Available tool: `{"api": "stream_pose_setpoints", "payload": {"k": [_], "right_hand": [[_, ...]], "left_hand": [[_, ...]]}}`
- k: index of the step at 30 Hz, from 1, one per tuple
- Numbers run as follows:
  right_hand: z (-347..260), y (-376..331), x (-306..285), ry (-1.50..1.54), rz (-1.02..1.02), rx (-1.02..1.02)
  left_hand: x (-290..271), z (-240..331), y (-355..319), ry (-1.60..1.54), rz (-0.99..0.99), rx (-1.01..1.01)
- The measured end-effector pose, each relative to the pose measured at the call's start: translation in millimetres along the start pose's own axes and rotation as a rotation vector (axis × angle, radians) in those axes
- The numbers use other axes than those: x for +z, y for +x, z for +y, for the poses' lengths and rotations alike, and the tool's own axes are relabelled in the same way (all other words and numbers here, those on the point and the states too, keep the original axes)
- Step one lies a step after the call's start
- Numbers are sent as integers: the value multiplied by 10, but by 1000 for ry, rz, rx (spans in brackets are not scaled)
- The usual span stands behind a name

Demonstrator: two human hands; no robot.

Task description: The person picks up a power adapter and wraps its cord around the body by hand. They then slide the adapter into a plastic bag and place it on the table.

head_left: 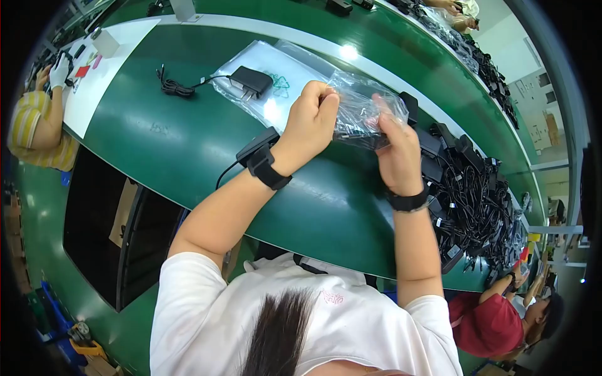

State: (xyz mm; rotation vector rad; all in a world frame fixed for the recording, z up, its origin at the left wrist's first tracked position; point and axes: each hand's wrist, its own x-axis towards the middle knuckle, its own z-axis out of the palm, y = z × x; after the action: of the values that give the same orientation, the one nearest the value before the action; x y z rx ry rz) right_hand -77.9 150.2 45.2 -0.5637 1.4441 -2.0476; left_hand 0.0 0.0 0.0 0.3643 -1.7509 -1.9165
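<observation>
Over the green table, a clear plastic bag [359,103] is stretched between my two hands. My left hand [311,119] is closed on the bag's left edge, its thumb pressed against the curled fingers. With thumb and fingers, my right hand [399,147] grips the other side of the bag. Something dark shows through the plastic near its lower edge, too unclear to name. Left of my hands, a black power adapter [251,81] with its prongs showing lies on a stack of flat clear bags [241,59]. Its coiled cable [175,86] rests on the table beside the stack.
A large heap of black adapters and cables [470,194] covers the table at right. Beyond a raised rim runs a green conveyor [433,62]. Co-workers sit at far left [47,122] and lower right [495,319]. A black crate [119,232] stands below the table's left edge.
</observation>
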Motion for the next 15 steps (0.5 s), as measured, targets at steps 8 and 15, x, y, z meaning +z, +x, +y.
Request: {"api": "stream_pose_setpoints", "payload": {"k": [8, 15], "right_hand": [[-325, 359, -131, -123, -351, 467], [-541, 1595, -682, -872, -10, -69]], "left_hand": [[17, 236, -68, 230, 17, 242], [-221, 328, 42, 180, 267, 327]]}}
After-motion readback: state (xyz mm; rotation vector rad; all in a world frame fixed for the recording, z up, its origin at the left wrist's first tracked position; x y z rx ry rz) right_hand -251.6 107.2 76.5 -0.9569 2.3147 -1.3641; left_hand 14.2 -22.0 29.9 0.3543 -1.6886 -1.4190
